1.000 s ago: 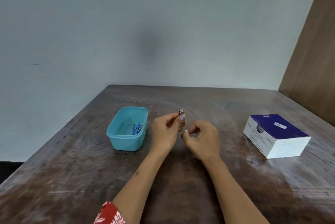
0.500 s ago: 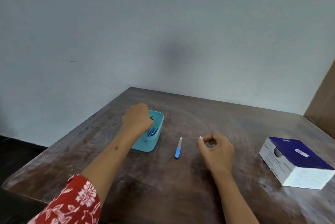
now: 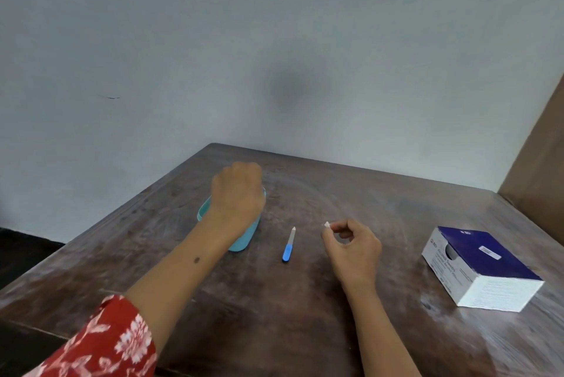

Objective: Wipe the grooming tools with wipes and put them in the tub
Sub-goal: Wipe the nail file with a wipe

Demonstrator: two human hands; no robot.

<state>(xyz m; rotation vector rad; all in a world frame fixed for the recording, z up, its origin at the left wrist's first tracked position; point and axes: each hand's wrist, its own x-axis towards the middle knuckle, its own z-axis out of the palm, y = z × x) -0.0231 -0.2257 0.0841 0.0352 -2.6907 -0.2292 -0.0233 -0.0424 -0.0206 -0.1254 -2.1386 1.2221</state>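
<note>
My left hand (image 3: 237, 193) hangs over the teal tub (image 3: 244, 240), knuckles up, covering most of its opening. Its fingers point down into the tub and are hidden, so I cannot tell whether they hold anything. A nail file (image 3: 288, 244) with a blue handle lies on the table just right of the tub, tip pointing away. Further right, my right hand (image 3: 351, 250) rests on the table, thumb and forefinger pinched on a small white wipe (image 3: 327, 224).
A blue and white box (image 3: 479, 266) sits at the right on the dark wooden table (image 3: 274, 315). A pale wall runs close behind the table's far edge, and a brown panel (image 3: 540, 163) stands at the right.
My left hand carried a small metal tool from the middle of the table over to the tub and stays above it. The right hand keeps the wipe, hardly moved.
</note>
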